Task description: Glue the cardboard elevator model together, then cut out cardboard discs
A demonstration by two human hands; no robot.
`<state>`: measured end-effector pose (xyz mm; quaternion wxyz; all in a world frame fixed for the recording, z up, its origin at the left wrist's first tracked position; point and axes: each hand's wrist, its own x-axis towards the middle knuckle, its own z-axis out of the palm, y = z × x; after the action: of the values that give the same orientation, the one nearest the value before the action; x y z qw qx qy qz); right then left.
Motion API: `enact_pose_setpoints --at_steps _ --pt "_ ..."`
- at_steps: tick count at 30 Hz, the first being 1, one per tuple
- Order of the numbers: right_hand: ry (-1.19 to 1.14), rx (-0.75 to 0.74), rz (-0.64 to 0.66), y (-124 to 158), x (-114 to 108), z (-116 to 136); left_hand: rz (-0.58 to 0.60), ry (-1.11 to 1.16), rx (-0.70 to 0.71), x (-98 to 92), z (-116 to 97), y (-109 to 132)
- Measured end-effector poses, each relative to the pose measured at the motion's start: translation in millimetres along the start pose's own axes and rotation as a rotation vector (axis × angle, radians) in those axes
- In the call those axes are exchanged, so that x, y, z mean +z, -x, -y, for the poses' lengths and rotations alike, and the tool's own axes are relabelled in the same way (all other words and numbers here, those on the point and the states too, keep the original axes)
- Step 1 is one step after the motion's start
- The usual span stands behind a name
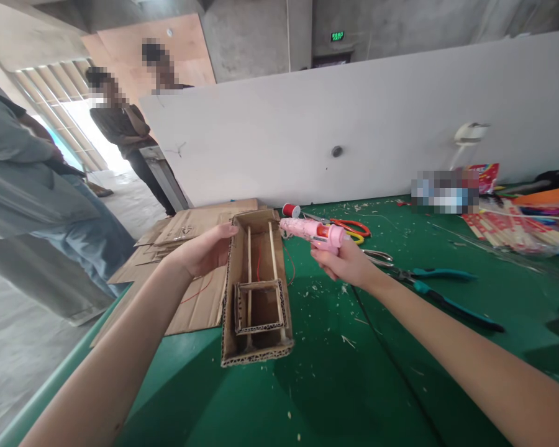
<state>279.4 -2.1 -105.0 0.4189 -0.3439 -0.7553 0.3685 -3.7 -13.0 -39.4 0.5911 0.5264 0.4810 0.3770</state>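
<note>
My left hand (209, 249) grips the left wall of a long, open cardboard box (257, 359); its thumb lies over the rim and the other fingers are mostly hidden. Two thin wooden sticks (272, 251) run lengthwise inside the box. Around them, in the near half, sits a small cardboard frame (259, 286). A pink glue gun (310, 230) is in my right hand (342, 259), its nozzle pointing left at the box's far right corner. Whether the nozzle touches the cardboard I cannot tell. Thin red wire (292, 264) shows beside the box.
Flat cardboard sheets (190, 313) lie at left on the green table (326, 385). A red thread spool (291, 210), scissors (354, 227) and teal-handled pliers (442, 298) are beyond and right. A dark cord (391, 357) crosses the table. A white panel (270, 143) stands behind; several people stand left.
</note>
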Motion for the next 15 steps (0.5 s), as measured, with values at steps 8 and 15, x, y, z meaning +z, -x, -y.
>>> enact_pose_setpoints --at_steps 8,15 --pt "-0.014 0.0 0.003 0.8 1.7 4.4 0.013 0.016 0.016 -1.2 0.7 -0.7" --pt "-0.065 0.013 -0.01 1.1 2.0 -0.3 -0.02 0.029 0.009 1.8 -1.3 0.8"
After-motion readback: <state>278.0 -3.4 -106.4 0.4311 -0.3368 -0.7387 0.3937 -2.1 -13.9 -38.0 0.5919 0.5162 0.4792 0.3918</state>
